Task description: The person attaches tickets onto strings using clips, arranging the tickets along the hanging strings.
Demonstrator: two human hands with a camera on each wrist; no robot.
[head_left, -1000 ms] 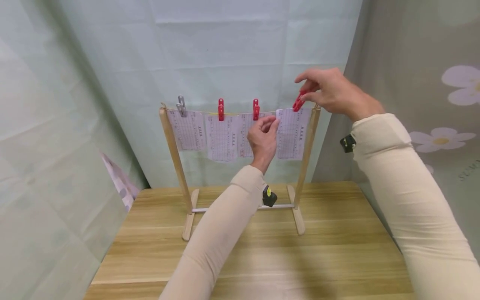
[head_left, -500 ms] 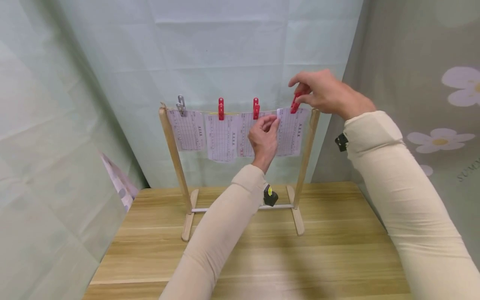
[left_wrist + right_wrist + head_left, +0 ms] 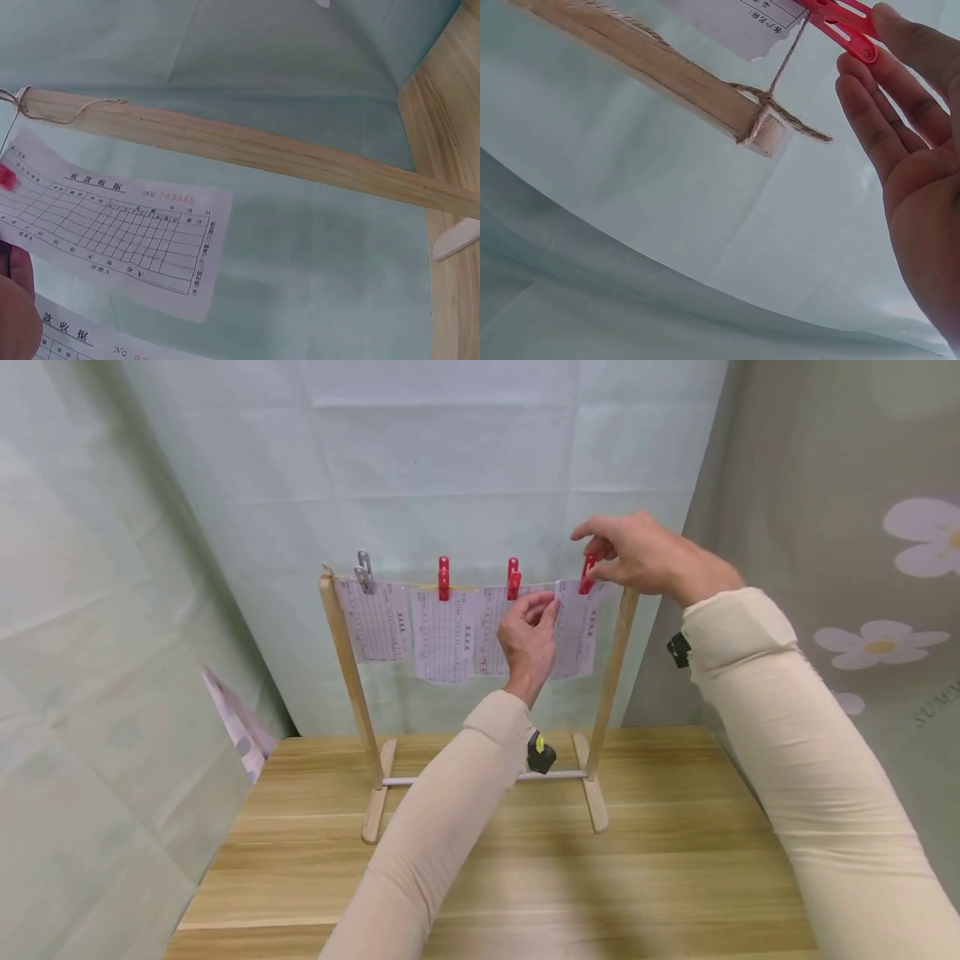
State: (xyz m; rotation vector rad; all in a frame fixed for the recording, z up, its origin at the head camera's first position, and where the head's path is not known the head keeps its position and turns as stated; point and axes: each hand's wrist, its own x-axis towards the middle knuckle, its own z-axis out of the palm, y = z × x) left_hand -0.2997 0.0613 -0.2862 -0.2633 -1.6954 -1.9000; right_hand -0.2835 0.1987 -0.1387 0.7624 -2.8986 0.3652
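Note:
My right hand [image 3: 643, 553] pinches a red clothespin [image 3: 587, 578] by its handles, at the string and the top edge of the rightmost printed receipt [image 3: 576, 631]. In the right wrist view the clothespin [image 3: 847, 26] lies between thumb and fingers. My left hand [image 3: 528, 631] pinches the upper left corner of that receipt; in the left wrist view the receipt [image 3: 120, 225] spreads out beyond the fingertips. Three more receipts hang from the string: one under a grey clothespin [image 3: 363, 572], two under red clothespins [image 3: 443, 579]. My left hand partly covers the nearest of these.
A wooden frame [image 3: 615, 668] with two posts and flat feet [image 3: 596, 802] stands on the wooden table [image 3: 480, 893]. Twine [image 3: 765, 105] is knotted round its post top. A white bar [image 3: 562, 773] joins the posts low down. Pale cloth [image 3: 480, 460] surrounds the table.
My right hand has moved left and down, bringing the red clothespin from a tilt to nearly upright. The rightmost receipt has shifted slightly left with it. My left hand has stayed nearly still.

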